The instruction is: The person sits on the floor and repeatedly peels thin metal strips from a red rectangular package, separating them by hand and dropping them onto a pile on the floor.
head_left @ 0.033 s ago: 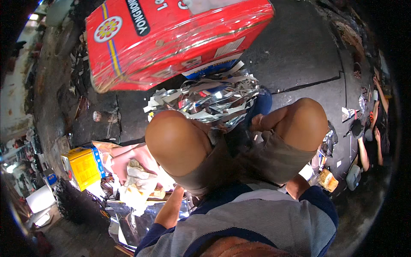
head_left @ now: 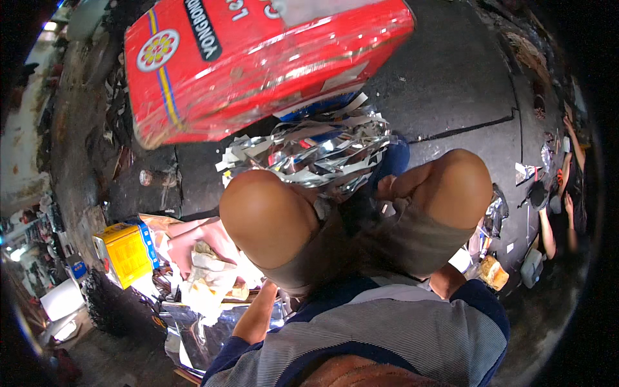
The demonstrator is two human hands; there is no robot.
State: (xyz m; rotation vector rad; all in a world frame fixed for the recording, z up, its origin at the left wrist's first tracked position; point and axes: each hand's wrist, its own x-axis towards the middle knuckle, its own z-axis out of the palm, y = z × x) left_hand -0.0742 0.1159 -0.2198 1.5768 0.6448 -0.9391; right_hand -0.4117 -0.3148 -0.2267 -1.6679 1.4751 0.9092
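The red carton (head_left: 271, 74) looks glossy, silvery strips (head_left: 329, 155) mirror-shiny, brown shorts (head_left: 412, 235) matt cloth.

Floor (head_left: 445, 84) is dim, fisheye rim black and bent; paper (head_left: 207, 295) left of the hidden hands overexposed, strips (head_left: 309, 158) ahead glinting, box (head_left: 271, 74) beyond slightly blurred.

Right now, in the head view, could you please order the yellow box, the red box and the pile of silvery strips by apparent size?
1. Red box, though cut off at the top edge
2. Pile of silvery strips
3. Yellow box

Nearness to the camera may enlarge the red box.
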